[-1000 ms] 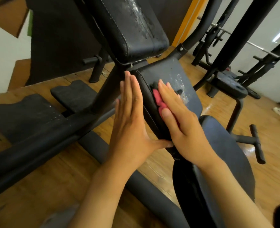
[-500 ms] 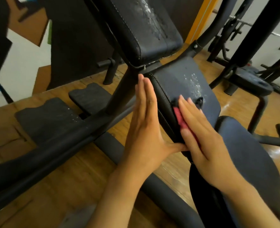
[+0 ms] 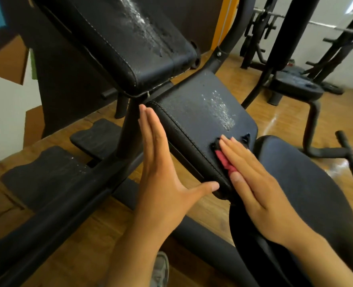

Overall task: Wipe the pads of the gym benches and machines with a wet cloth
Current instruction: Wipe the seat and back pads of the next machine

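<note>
From my feed, far left on the wooden floor (image 3: 53,230) lie two dark rubber mats (image 3: 41,177), the nearer one speckled with pale droplets. A thick black frame bar (image 3: 53,212) runs diagonally across them toward the upright that carries the upper pad (image 3: 117,40) — a black stitched cushion with a streak of wet beads down its middle.

Next I see the left hand (image 3: 159,172). Its fingers are straight and held together, laid flat along the stitched left edge of the lower pad (image 3: 194,112), while the thumb is spread wide and reaches under the pad's near corner. It holds nothing.

The lower pad tilts toward me, with a patch of water beads on its upper right part. On its near right portion sits the cloth (image 3: 223,160), red with dark bits showing at the fingertips — the right hand (image 3: 260,183) presses it flat against the pad with straight, closed fingers, thumb alongside the pad's edge.

Just right of that hand is a rounded dark seat (image 3: 308,183). Farther right stand a black T-handled foot bar (image 3: 347,156), another bench (image 3: 295,85) and weight racks (image 3: 254,32) against the wall.
</note>
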Demonstrator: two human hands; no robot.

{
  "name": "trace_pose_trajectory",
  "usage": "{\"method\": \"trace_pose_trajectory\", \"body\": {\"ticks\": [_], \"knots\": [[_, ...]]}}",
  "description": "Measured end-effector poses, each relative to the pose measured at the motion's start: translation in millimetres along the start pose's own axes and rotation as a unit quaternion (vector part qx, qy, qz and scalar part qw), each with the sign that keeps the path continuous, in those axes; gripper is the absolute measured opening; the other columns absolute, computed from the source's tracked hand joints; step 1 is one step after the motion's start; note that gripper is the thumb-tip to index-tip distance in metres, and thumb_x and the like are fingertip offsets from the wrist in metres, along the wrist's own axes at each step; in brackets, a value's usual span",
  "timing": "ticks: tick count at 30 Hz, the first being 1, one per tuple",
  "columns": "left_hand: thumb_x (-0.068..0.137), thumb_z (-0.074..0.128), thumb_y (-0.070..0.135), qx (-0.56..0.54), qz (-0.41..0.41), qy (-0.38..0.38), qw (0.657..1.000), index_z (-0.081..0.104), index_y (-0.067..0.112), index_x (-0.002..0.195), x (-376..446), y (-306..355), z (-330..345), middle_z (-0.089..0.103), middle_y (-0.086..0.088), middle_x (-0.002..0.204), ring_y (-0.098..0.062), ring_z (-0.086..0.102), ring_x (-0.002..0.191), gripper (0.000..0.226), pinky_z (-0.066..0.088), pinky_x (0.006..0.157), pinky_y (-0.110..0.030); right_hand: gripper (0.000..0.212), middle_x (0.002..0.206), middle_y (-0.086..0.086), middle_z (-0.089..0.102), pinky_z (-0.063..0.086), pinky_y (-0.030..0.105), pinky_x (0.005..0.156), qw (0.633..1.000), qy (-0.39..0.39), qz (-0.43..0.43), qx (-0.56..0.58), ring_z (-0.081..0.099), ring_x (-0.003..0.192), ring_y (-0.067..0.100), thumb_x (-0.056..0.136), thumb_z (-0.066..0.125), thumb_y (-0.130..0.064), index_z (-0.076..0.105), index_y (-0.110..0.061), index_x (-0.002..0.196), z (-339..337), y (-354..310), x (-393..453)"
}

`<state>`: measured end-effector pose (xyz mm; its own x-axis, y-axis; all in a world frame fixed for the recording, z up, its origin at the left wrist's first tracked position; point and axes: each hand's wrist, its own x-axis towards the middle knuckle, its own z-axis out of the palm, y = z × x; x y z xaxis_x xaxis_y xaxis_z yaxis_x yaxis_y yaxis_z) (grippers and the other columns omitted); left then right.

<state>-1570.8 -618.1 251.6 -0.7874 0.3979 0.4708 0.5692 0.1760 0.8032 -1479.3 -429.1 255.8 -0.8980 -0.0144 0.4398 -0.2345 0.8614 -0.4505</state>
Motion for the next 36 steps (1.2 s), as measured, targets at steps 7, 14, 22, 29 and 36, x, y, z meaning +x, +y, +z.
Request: {"method": "trace_pose_trajectory", "body": {"ticks": [7, 14, 22, 29, 36], "knots": [[0.061, 0.096, 0.037, -0.022, 0.006, -0.015, 1.000, -0.034, 0.036, 0.153, -0.9, 3.8, 1.8, -0.045, 0.027, 0.154, 0.004, -0.029, 0.148, 0.160, -0.003, 0.114, -0.011, 0.049, 0.166, -0.012, 0.025, 0.011, 0.034, 0.129, 0.994, 0.037, 0.097, -0.021, 0.011, 0.154, 0.002, 0.107, 0.035, -0.033, 0.026, -0.033, 0.156, -16.9, 73.7, 61.0], [0.060, 0.097, 0.036, -0.030, 0.000, 0.000, 1.000, -0.035, 0.037, 0.152, 0.2, 3.5, 6.4, -0.045, 0.029, 0.153, 0.002, -0.030, 0.149, 0.162, -0.005, 0.112, -0.001, 0.052, 0.166, -0.016, 0.026, 0.011, 0.027, 0.126, 0.999, 0.015, 0.035, 0.009, 0.015, 0.156, 0.007, 0.106, 0.041, -0.024, 0.031, -0.025, 0.158, -3.1, 12.4, 7.4], [0.061, 0.097, 0.034, -0.040, -0.007, 0.002, 0.999, -0.035, 0.041, 0.152, -0.2, 7.9, 6.3, -0.044, 0.031, 0.153, 0.004, -0.027, 0.149, 0.160, 0.000, 0.115, -0.015, 0.049, 0.165, -0.013, 0.026, 0.010, 0.046, 0.128, 0.987, 0.059, 0.148, 0.025, 0.010, 0.153, -0.002, 0.103, 0.035, -0.039, 0.029, -0.039, 0.152, -22.8, 79.5, 78.3], [0.063, 0.096, 0.037, -0.019, 0.004, 0.008, 1.000, -0.034, 0.031, 0.154, 1.3, 6.0, 11.2, -0.045, 0.025, 0.155, -0.001, -0.033, 0.148, 0.159, -0.006, 0.118, -0.017, 0.053, 0.167, -0.010, 0.026, 0.014, 0.050, 0.125, 0.996, -0.051, -0.074, 0.009, 0.016, 0.157, 0.015, 0.106, 0.041, -0.018, 0.032, -0.019, 0.158, -6.5, 12.0, 2.6], [0.062, 0.097, 0.033, -0.021, 0.003, 0.002, 1.000, -0.034, 0.034, 0.154, -0.2, 7.5, 8.5, -0.045, 0.027, 0.154, 0.004, -0.031, 0.148, 0.160, -0.003, 0.116, -0.017, 0.045, 0.165, -0.010, 0.030, 0.012, 0.050, 0.127, 0.993, 0.060, 0.099, 0.035, 0.015, 0.155, 0.005, 0.105, 0.036, -0.034, 0.032, -0.042, 0.149, -21.8, 82.7, 87.4]]}}
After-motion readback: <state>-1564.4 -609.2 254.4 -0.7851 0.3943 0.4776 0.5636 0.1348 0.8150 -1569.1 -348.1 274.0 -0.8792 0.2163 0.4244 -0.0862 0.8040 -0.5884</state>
